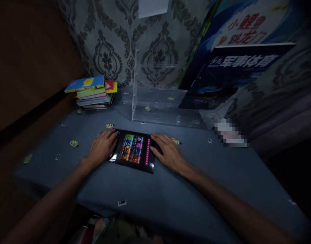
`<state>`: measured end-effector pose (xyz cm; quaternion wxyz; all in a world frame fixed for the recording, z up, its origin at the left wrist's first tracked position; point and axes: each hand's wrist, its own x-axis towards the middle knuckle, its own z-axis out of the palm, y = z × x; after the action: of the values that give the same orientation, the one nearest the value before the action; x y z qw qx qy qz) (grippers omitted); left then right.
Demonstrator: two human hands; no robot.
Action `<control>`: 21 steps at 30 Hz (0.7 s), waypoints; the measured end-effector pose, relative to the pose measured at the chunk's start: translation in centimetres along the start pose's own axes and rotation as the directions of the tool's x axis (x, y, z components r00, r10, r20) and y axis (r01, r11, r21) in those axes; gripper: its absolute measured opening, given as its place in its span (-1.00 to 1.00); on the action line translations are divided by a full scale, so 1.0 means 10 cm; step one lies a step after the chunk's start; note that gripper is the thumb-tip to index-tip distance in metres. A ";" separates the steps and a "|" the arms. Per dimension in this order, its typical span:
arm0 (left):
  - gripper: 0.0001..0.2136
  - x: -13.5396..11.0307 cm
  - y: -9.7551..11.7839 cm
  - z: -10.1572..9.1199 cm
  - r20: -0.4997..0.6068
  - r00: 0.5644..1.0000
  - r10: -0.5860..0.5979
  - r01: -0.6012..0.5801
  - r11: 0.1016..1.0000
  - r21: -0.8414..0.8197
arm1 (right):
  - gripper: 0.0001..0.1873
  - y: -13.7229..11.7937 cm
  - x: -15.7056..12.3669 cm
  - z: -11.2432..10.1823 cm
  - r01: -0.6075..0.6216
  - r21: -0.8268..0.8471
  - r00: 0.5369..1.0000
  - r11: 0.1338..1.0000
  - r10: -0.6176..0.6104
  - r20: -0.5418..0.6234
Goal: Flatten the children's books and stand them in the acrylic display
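Observation:
A thin black book or booklet [135, 164] with a glossy cover lies flat on the cloth-covered table. Colourful small pictures in a grid and a pink strip mark its cover. My left hand [102, 147] rests palm down along its left edge, fingers stretched forward and close together, the thumb hidden. At the opposite edge lies my right hand [168, 150], its thumb and fingers apart, tips touching the cover. Neither hand has its fingers wrapped round the book as far as I can see.
Behind my left hand stands a stack of books [93, 93]. A clear acrylic rack [157, 115] at the back holds large books [221, 78] leaning on its right side. A blurred-out item [230, 133] lies right of it. The patterned tablecloth [165, 203] drops over the near edge.

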<state>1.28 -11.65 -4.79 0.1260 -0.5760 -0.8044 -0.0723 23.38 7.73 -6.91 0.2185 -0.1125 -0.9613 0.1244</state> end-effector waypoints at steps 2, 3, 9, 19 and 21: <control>-0.67 0.01 0.00 -0.02 -0.011 1.000 0.029 -0.029 0.999 0.017 | -0.58 -0.03 -0.07 -0.04 0.016 0.029 0.999 0.999 -0.015 -0.038; -0.68 0.01 0.00 -0.04 -0.015 0.999 0.044 -0.044 0.999 0.029 | -0.61 -0.05 -0.10 -0.06 0.024 0.041 0.998 0.999 -0.022 -0.050; -0.72 0.00 0.09 -0.17 0.004 0.996 0.088 -0.088 0.987 0.137 | -0.74 -0.09 -0.21 -0.15 0.018 0.062 0.999 0.998 -0.015 -0.051; -0.24 -0.65 0.79 -0.19 0.109 0.940 0.324 -0.301 0.936 -0.181 | -0.58 -0.18 -0.23 -0.19 -0.015 0.142 0.998 0.990 0.023 -0.054; -0.04 -0.76 0.85 -0.23 0.160 0.894 0.420 -0.376 0.894 -0.243 | -0.60 -0.20 -0.25 -0.19 -0.006 0.139 0.996 0.990 0.018 -0.083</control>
<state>11.89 -16.43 -5.05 -0.0068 -0.7434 -0.6655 -0.0670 26.09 5.55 -5.61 0.2653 -0.1080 -0.9396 0.1872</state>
